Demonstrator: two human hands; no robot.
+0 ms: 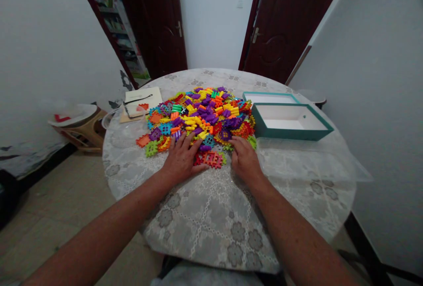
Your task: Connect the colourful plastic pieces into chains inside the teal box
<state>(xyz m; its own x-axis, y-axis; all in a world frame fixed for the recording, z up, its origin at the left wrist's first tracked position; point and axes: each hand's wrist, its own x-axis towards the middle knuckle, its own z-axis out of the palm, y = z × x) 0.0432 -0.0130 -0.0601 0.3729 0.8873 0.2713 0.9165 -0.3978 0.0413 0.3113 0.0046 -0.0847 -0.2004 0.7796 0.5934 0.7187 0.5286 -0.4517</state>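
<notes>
While a teal box (292, 134) bares its pale inside at the person's one o'clock, colourful blocks (205, 114) heap at twelve on the flowered tabletop (205, 220); the left hand (179, 159) splays wide fingers (188, 140) there, the right hand (246, 159) curls, its grip unclear. Dark doors (152, 17) stand beyond.

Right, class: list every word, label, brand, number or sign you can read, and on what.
No text can be read.
Flat cream rectangular pad: any print too small.
Multicoloured items on white shelves, left doorway: too blurred.
Multicoloured plastic pieces: none visible.
</notes>
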